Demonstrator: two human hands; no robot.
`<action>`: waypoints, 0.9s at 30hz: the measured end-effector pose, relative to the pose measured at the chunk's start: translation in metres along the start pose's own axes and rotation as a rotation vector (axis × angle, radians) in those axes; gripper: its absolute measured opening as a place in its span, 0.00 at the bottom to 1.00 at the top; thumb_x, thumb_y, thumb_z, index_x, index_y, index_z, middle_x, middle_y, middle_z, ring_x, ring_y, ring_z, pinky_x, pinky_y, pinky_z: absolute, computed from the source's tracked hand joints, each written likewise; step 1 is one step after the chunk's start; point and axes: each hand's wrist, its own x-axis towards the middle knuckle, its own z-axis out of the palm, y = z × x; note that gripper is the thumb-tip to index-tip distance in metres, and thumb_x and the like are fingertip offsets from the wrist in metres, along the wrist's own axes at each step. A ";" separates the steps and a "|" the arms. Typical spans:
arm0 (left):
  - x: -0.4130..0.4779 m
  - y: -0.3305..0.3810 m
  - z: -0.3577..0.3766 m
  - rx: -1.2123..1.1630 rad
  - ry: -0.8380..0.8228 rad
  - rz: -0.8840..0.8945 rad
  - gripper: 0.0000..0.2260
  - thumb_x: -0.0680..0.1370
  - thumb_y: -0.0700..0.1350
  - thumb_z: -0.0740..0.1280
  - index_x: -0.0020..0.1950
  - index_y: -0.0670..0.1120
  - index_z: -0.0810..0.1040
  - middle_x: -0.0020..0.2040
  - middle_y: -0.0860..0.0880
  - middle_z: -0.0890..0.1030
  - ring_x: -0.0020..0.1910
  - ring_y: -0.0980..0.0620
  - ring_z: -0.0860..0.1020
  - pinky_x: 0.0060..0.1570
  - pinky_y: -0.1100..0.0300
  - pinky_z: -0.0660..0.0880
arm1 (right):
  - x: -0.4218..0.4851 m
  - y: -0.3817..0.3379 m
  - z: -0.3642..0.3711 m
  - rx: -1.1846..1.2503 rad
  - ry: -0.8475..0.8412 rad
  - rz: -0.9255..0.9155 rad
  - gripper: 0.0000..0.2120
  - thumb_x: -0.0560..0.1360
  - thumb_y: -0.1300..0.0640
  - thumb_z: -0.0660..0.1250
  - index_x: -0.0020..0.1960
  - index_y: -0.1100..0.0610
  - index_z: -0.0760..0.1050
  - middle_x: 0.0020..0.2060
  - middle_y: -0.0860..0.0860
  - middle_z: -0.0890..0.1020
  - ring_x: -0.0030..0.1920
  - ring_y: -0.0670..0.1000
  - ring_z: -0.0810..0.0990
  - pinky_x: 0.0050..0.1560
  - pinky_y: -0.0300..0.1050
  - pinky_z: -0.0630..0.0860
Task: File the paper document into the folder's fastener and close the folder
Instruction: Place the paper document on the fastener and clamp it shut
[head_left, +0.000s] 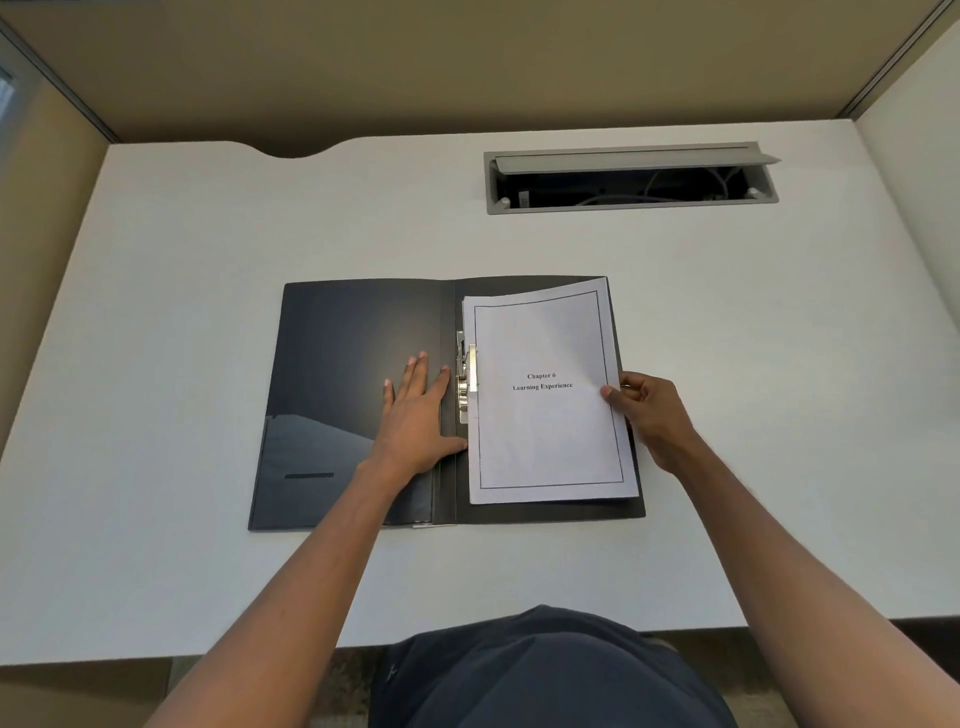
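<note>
A black folder (332, 364) lies open and flat on the white desk. Its metal fastener (464, 382) runs along the spine side of the right half. A white paper document (545, 426) titled "Chapter 6 Learning Experience" lies on the right half, its left edge at the fastener and its top right corner slightly lifted. My left hand (418, 415) rests flat with fingers spread on the left cover, thumb beside the fastener. My right hand (649, 415) pinches the document's right edge between thumb and fingers.
The white desk (182, 312) is walled by tan partition panels. An open grey cable hatch (631, 179) with wires inside sits at the back right. A curved notch cuts the desk's back edge at the left. My dark-clothed lap shows below the front edge.
</note>
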 end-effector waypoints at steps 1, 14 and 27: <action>0.000 0.000 0.000 -0.001 0.002 0.002 0.49 0.74 0.61 0.74 0.85 0.50 0.48 0.85 0.44 0.40 0.84 0.45 0.38 0.80 0.42 0.38 | 0.000 0.001 0.000 -0.001 0.007 0.004 0.11 0.80 0.62 0.69 0.60 0.63 0.82 0.50 0.56 0.88 0.54 0.59 0.86 0.54 0.47 0.84; 0.021 0.015 -0.028 -0.267 0.338 -0.022 0.24 0.81 0.41 0.66 0.77 0.41 0.71 0.75 0.41 0.73 0.74 0.41 0.69 0.74 0.47 0.67 | 0.001 -0.011 0.016 -0.720 0.134 -0.120 0.22 0.79 0.45 0.67 0.35 0.55 0.64 0.31 0.49 0.69 0.32 0.50 0.66 0.34 0.45 0.62; 0.133 0.035 -0.055 -0.394 0.251 -0.034 0.13 0.83 0.45 0.63 0.62 0.39 0.83 0.59 0.38 0.81 0.59 0.40 0.80 0.57 0.48 0.79 | 0.015 -0.017 0.006 -0.678 0.263 -0.054 0.13 0.80 0.59 0.64 0.64 0.61 0.77 0.56 0.58 0.79 0.50 0.54 0.78 0.53 0.44 0.72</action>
